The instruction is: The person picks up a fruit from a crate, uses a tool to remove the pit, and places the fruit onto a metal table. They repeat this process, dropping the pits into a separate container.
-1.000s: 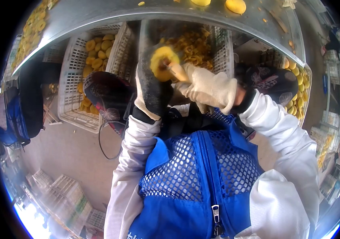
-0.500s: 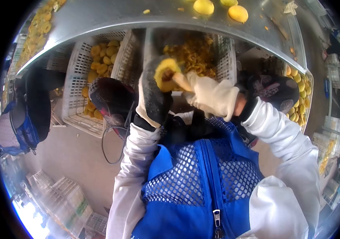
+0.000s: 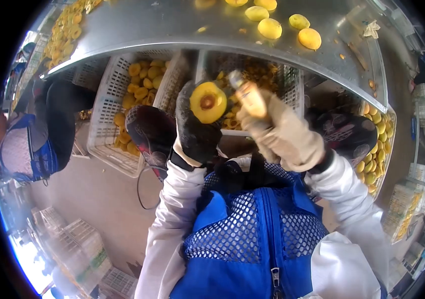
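Note:
My left hand (image 3: 196,127), in a glove with a dark grey coating, is closed around a halved yellow peach (image 3: 208,102). The cut face points up toward me and shows a reddish-brown centre. To its right, my right hand (image 3: 284,132) wears a cream knit glove. Its fingers wrap the handle of a wooden-handled tool (image 3: 252,98) with a metal collar at the far end. The tool is blurred by motion, and its working tip cannot be made out. It is apart from the peach. Both hands are in front of the metal table, above a white crate (image 3: 292,89) of peach scraps.
Several whole yellow peaches (image 3: 270,29) lie on the metal table (image 3: 182,30), with a pile of cut pieces (image 3: 65,37) at its left. Crates of peaches stand at left (image 3: 95,119) and right (image 3: 389,134). At far left sits another person (image 3: 28,144).
The tool has come out of the peach's centre, and my right hand has moved right and down with it. The peach now faces up more fully. More peaches on the table have come into view.

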### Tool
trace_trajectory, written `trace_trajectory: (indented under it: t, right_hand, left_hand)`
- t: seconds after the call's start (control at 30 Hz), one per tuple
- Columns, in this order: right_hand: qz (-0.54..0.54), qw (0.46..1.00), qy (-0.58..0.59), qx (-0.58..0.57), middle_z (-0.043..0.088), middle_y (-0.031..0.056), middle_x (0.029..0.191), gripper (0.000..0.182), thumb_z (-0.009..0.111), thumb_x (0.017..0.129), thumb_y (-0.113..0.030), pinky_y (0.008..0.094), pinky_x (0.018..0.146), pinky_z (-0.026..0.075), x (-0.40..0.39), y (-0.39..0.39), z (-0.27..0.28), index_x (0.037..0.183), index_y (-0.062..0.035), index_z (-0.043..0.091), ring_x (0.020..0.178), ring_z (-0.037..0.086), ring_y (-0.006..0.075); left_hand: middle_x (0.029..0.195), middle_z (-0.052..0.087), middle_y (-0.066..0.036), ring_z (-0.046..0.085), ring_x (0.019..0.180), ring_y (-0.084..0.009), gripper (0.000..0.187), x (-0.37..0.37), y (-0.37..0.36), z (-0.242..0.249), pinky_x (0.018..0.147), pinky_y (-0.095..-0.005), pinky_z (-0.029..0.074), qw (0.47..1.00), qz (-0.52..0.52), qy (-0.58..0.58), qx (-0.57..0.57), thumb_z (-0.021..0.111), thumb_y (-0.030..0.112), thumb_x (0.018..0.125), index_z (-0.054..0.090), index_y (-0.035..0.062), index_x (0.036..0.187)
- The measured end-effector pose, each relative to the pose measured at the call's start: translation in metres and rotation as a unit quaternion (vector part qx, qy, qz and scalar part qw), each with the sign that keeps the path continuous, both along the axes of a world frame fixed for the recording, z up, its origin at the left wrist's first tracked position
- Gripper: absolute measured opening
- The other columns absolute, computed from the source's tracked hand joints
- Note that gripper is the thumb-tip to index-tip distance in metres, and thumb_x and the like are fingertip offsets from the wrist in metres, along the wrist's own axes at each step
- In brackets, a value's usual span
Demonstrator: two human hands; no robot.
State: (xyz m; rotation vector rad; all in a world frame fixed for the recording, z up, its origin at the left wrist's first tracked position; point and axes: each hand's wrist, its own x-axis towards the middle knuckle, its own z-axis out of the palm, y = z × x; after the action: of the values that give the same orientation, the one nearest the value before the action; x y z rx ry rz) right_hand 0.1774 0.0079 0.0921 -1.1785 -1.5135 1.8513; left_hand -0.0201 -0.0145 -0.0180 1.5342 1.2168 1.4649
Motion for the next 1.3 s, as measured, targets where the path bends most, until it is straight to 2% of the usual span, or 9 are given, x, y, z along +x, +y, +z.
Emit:
trace_trajectory:
  t: [0.13, 0.17, 0.47, 0.53, 0.67, 0.77, 0.87, 0.97, 1.3]
  right_hand:
    - [-0.04, 0.999, 0.031, 0.012, 0.059, 0.0028, 0.074, 0.031, 0.063, 0.096, -0.017, 0.0245, 0.038, 0.04, 0.012, 0.026, -0.002, 0.12, -0.0011, 0.053, 0.042, 0.046, 0.0084]
    - [-0.066, 0.985, 0.003, 0.161, 0.06, 0.0024, 0.073, 0.032, 0.066, 0.094, -0.018, 0.0243, 0.039, 0.041, 0.007, 0.033, -0.015, 0.118, -0.001, 0.055, 0.045, 0.048, 0.0081]
    - [-0.063, 0.996, 0.006, -0.062, 0.06, -0.0014, 0.072, 0.047, 0.068, 0.095, -0.029, 0.0208, 0.037, 0.032, -0.008, 0.053, -0.038, 0.132, -0.0055, 0.051, 0.042, 0.043, 0.0052]
    - [-0.109, 0.987, 0.046, -0.106, 0.056, -0.0037, 0.067, 0.045, 0.066, 0.096, -0.03, 0.0207, 0.037, 0.03, -0.016, 0.039, -0.039, 0.131, -0.0065, 0.051, 0.042, 0.042, 0.0049]
    - [-0.146, 0.976, 0.115, -0.11, 0.047, -0.0045, 0.061, 0.038, 0.063, 0.097, -0.032, 0.0213, 0.035, 0.028, -0.021, 0.027, -0.028, 0.121, -0.005, 0.052, 0.04, 0.039, 0.0048]
    - [-0.038, 0.998, -0.026, -0.05, 0.052, 0.0009, 0.069, 0.041, 0.06, 0.098, -0.032, 0.0234, 0.035, 0.031, -0.01, 0.023, -0.022, 0.123, -0.0016, 0.049, 0.038, 0.041, 0.0074]
    - [0.01, 0.969, -0.092, 0.23, 0.066, 0.0141, 0.08, 0.044, 0.06, 0.098, -0.034, 0.0396, 0.06, 0.051, -0.005, 0.022, -0.037, 0.122, 0.002, 0.052, 0.061, 0.065, 0.0285]
    - [0.06, 0.929, -0.257, 0.26, 0.069, 0.0233, 0.089, 0.047, 0.059, 0.098, -0.038, 0.0465, 0.075, 0.051, -0.005, 0.018, -0.024, 0.12, 0.0025, 0.054, 0.082, 0.068, 0.0418]
    - [0.099, 0.902, -0.313, 0.279, 0.068, 0.0267, 0.089, 0.05, 0.054, 0.1, -0.043, 0.0469, 0.073, 0.051, -0.011, 0.019, -0.044, 0.121, 0.0018, 0.053, 0.086, 0.067, 0.0434]
  left_hand:
    - [0.128, 0.057, -0.018, 0.061, 0.117, -0.0248, 0.068, 0.009, -0.004, -0.004, 0.103, -0.0352, 0.049, 0.982, -0.001, -0.159, -0.103, 0.074, 0.001, 0.086, 0.034, -0.0025, 0.142]
    - [0.128, 0.057, -0.018, 0.061, 0.117, -0.0248, 0.068, 0.011, -0.004, -0.001, 0.103, -0.0352, 0.049, 0.982, -0.003, -0.16, -0.099, 0.074, 0.001, 0.086, 0.034, -0.0025, 0.142]
    - [0.125, 0.06, -0.018, 0.061, 0.117, -0.0231, 0.06, 0.01, 0.009, 0.011, 0.099, -0.0345, 0.051, 0.959, 0.002, 0.281, 0.036, 0.074, 0.0, 0.086, 0.041, -0.0022, 0.136]
    - [0.126, 0.059, -0.019, 0.062, 0.113, -0.025, 0.055, 0.024, 0.008, 0.003, 0.095, -0.0366, 0.052, 0.991, -0.03, -0.115, 0.056, 0.072, 0.0, 0.088, 0.044, 0.0007, 0.135]
    - [0.12, 0.059, -0.018, 0.063, 0.104, -0.0255, 0.053, 0.022, 0.019, 0.022, 0.088, -0.0363, 0.052, 0.981, 0.078, 0.132, 0.117, 0.072, -0.004, 0.082, 0.048, -0.0021, 0.129]
    - [0.113, 0.06, -0.015, 0.063, 0.102, -0.0253, 0.056, 0.029, 0.013, 0.019, 0.087, -0.0352, 0.052, 0.981, 0.126, 0.108, 0.101, 0.078, -0.002, 0.077, 0.049, -0.0017, 0.126]
    - [0.113, 0.061, -0.013, 0.064, 0.101, -0.0255, 0.058, 0.022, 0.019, 0.0, 0.087, -0.035, 0.052, 0.983, 0.132, 0.093, 0.091, 0.081, 0.0, 0.075, 0.051, -0.0008, 0.125]
    - [0.112, 0.063, -0.012, 0.064, 0.099, -0.0239, 0.057, 0.017, 0.021, -0.001, 0.086, -0.034, 0.052, 0.986, 0.095, 0.098, 0.1, 0.082, 0.0, 0.076, 0.053, 0.0, 0.125]
    - [0.106, 0.064, -0.012, 0.063, 0.099, -0.0294, 0.044, 0.01, 0.025, 0.014, 0.085, -0.0359, 0.051, 0.993, 0.039, 0.086, 0.077, 0.076, -0.004, 0.071, 0.062, 0.0035, 0.112]
